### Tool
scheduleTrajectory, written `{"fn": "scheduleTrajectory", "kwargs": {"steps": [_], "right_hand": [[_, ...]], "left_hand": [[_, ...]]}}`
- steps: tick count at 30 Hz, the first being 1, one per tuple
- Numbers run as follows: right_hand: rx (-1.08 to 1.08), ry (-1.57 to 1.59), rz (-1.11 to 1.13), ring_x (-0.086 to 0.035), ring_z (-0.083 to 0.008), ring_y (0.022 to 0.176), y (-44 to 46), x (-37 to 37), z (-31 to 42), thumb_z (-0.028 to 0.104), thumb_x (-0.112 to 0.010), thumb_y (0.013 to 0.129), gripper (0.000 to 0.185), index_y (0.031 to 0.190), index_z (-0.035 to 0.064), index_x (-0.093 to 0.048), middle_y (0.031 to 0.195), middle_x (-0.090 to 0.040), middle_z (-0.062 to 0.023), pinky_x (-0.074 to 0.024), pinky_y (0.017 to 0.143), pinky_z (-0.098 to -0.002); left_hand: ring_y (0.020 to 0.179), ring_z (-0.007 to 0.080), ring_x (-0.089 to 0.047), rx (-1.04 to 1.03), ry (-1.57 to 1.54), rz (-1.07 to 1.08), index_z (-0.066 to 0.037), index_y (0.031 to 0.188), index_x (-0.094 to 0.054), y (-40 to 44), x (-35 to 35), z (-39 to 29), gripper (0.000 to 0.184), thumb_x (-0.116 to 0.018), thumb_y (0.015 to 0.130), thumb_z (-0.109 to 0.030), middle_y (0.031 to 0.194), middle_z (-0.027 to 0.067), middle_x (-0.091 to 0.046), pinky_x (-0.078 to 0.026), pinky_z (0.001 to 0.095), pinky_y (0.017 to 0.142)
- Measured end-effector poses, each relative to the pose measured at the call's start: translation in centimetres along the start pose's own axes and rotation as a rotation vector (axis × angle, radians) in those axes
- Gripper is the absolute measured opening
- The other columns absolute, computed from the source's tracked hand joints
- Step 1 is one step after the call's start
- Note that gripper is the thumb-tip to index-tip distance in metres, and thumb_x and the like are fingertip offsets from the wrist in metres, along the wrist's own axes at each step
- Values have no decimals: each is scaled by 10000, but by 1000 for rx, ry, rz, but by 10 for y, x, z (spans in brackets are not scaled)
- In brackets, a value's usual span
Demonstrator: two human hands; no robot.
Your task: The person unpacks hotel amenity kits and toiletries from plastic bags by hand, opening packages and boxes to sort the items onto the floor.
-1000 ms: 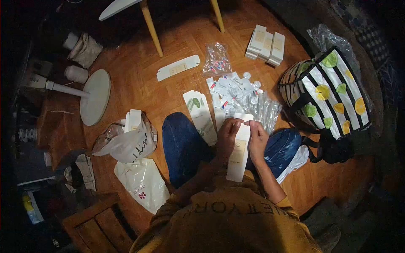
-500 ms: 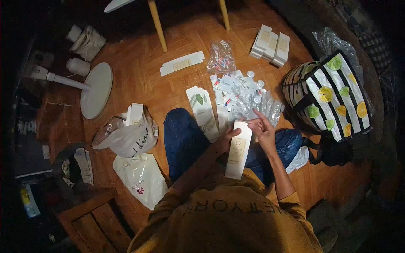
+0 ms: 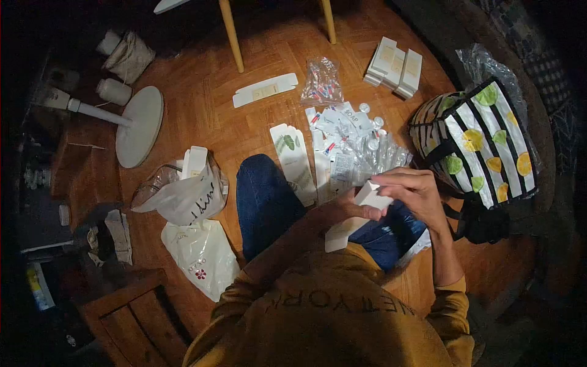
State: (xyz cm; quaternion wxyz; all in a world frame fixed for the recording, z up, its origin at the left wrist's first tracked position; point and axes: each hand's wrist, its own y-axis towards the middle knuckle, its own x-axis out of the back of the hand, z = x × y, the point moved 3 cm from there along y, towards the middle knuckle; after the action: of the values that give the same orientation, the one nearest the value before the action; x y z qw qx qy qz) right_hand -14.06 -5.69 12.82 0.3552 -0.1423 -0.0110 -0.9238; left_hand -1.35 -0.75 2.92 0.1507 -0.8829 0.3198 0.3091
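Observation:
A slim white carton [image 3: 340, 236] is held tilted over my lap, its upper end turned toward me. My left hand [image 3: 350, 208] is wrapped around its middle, thumb across the side. At the top end, my right hand [image 3: 417, 191] has its fingers closed on the edge and flap; the fingertips are partly hidden. Just beyond my hands lies a pile of small toiletry packets [image 3: 342, 131], one marked SOAP, with clear plastic tubes and small round-capped bottles. Flat white cartons with a green leaf print [image 3: 292, 160] lie left of the pile.
Stacked white boxes [image 3: 393, 64] stand at the back right, near a striped citrus-print bag [image 3: 480, 140]. A clear bag of small tubes [image 3: 322, 81] and another flat carton [image 3: 265, 90] lie farther back. White plastic bags [image 3: 200, 254] sit left, below a round white stand base [image 3: 140, 127].
The carton has tipped so its top end faces me, and its printed front has turned out of view. My right hand has gone from spread fingers to gripping that end.

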Motion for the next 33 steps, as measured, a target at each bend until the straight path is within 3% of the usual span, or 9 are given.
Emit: {"fn": "scheduleTrajectory", "kwargs": {"steps": [2,4,9,11,13,19,23,29,33], "right_hand": [[89,22,11,-593,-185,783,0,0,12,52,-580,768,276,1038,-7,-589,980,-601,-163,-476,645,-267],[137,98,10,-585,-175,827,-1,-3,18,66,-569,781,251,1023,11,-604,1052,-577,-183,-474,656,-266],[182,-106,-100,-591,-153,716,1,-6,22,113,-562,806,244,1012,-14,-595,952,-617,-132,-489,600,-254],[182,-115,-119,-590,-145,705,2,-5,25,113,-561,810,239,1010,-12,-599,922,-623,-125,-488,588,-251],[-75,154,-95,-579,-117,663,3,-4,23,107,-560,817,214,997,4,-613,854,-625,-98,-483,530,-238],[-2,159,-84,-563,-98,602,8,-4,17,125,-551,833,208,988,3,-617,800,-623,-84,-474,450,-228],[-59,199,-73,-562,-95,596,8,-4,23,129,-552,834,209,984,-1,-618,801,-623,-89,-469,459,-224],[-138,256,-43,-568,-94,605,8,-4,19,115,-552,832,202,984,1,-619,825,-628,-95,-465,474,-217],[-21,59,-101,-584,-125,684,8,-5,16,101,-556,820,199,978,0,-622,866,-624,-109,-466,567,-229]], "left_hand": [[804,135,-533,-40,23,14,-61,971,-512,-2,-7,-12,360,-650,720,-279,879,41,-545,-416,278,734],[848,172,-534,-39,34,-3,-40,1069,-468,-6,-9,-18,551,-664,682,-380,925,84,-529,-430,300,763],[823,131,-511,6,-129,-5,-74,958,-512,-7,-21,-23,406,-671,687,-333,860,31,-534,-395,269,751],[816,131,-509,15,-155,-9,-77,954,-514,-5,-20,-20,434,-681,667,-357,855,28,-533,-391,268,750],[798,162,-535,-4,14,9,-54,1028,-486,0,-14,-16,582,-711,613,-393,900,67,-528,-433,289,717],[790,153,-532,-15,29,6,-59,998,-498,0,-13,-21,586,-736,577,-389,873,53,-532,-436,282,701],[808,136,-513,-23,-1,74,-91,912,-542,2,-14,-27,484,-746,577,-375,850,17,-541,-399,276,729],[838,145,-520,26,69,49,-71,952,-532,-1,-9,-26,561,-759,569,-412,873,29,-545,-404,284,763],[834,163,-534,-4,-7,11,-56,1028,-486,-1,-3,-13,607,-685,642,-479,907,61,-541,-426,293,744]]}}
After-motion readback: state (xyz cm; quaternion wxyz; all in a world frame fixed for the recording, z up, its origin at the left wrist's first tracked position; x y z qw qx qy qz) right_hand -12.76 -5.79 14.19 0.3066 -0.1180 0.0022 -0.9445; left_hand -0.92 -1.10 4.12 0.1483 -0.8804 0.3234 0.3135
